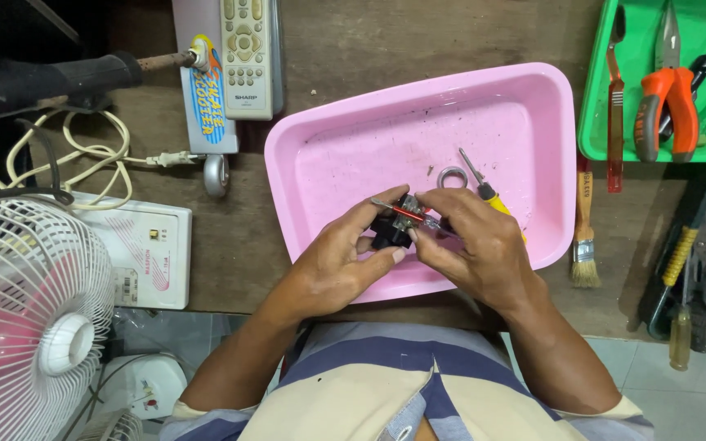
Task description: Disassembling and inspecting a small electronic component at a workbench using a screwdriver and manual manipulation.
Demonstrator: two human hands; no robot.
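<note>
Head view looked straight down on a brown wooden workbench [353,49] w/ both hands meeting over the lower part of a shallow pink plastic tray [418,106], centre of frame. Left hand [341,265] was wrapped under and around a small black plastic part w/ metal bits [395,230], thumb on top and fingers curled beneath, apparently to keep it steady above the tray so anything loose would drop inside. Right hand [475,249] pinched a thin screwdriver w/ a clear red handle [412,217], its shaft lying across the top of the black part; exact tip contact was hidden by the fingers. So both hands were closed on something, neither free. In the tray just above the hands lay a small grey metal ring [453,176] and a short yellow-handled screwdriver [484,188], near each other, prob. parked w/in easy reach. Upper right of frame: a green plastic tray [606,122] holding orange-handled pliers [668,102] and other tools. Right of the pink tray, a small wooden-handled paintbrush [584,237] lay on the bench. Upper centre: a white remote control [246,57]. Left edge: a white fan w/ wire grille [22,318], a white box-shaped unit [145,257] beside it, and a coiled cream cable [83,159] above.
</note>
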